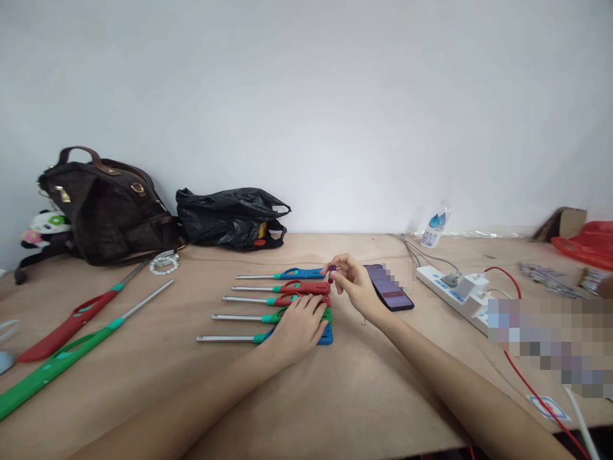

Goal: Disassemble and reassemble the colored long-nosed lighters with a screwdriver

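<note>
Several long-necked lighters lie side by side on the table, metal tubes pointing left: a blue one point(301, 274) at the back, a red one point(313, 288), another red one, a green one point(268, 318) and a blue one point(326, 335) at the front. My left hand point(299, 319) rests palm down across the handles of the nearer ones, fingers spread slightly. In my right hand point(353, 281), thumb and fingers pinch a small dark purple object point(332, 273) at the handle ends of the back lighters. What it is exactly is too small to tell.
A phone point(390, 289) lies right of my right hand. Farther right is a white power strip point(450, 289) with plugs and cables. Red point(71, 324) and green point(62, 367) lighters, a bead bracelet point(163, 264), a dark backpack point(110, 211) and a black plastic bag point(230, 217) are left.
</note>
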Demonstrator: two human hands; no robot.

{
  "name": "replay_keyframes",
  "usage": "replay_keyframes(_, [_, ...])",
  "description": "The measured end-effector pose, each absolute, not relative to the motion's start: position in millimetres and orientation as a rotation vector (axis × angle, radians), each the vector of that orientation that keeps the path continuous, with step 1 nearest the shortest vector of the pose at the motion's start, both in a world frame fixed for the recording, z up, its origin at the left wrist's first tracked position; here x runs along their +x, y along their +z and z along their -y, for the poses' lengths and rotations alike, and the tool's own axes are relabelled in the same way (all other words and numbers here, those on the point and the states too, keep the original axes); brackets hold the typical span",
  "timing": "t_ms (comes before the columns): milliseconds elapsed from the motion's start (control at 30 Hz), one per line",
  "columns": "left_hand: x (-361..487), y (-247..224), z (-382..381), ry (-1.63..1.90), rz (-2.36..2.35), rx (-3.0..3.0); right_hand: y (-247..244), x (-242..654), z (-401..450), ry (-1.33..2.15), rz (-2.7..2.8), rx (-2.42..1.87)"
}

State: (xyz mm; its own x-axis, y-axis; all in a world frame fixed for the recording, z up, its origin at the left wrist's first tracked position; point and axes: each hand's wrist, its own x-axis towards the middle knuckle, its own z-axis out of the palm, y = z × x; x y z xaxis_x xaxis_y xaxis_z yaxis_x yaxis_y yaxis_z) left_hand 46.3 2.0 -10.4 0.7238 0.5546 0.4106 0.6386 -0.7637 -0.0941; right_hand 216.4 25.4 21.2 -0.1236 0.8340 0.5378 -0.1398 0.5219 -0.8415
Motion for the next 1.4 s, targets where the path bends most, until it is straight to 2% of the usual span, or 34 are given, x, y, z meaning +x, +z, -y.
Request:
replay_keyframes(767, [46.5,-10.5,-2.0,-0.513,0.967,-2.706,21.6,220.6,-29.1,0.885,1.450,-0.734])
replay_keyframes(933, [46.6,-9.5,-1.3,-0.523,0.970,-2.711,22.1,224.6,-26.4,0.586,1.602,-0.818])
replay_keyframes(1033, [46.7,-9.6,-1.3,-0.481,0.973,-2.711,24.4,227.7,-23.3,0.264,1.692,-0.953])
replay_keyframes(1133, [46.5,-9.7,-1.3,-0.478,0.961,-2.708,24.6,226.4,-21.7,0.084,1.840,-1.188])
replay_keyframes(1300, [46.0,-9.2,-0.3,-0.482,0.969,-2.704,13.5,220.2,-27.5,0.162,2.220,-1.670])
replay_keyframes(1400, [46.0,-9.4,0.0,-0.477,0.973,-2.692,3.5,221.2,-34.8,0.260,2.335,-1.707])
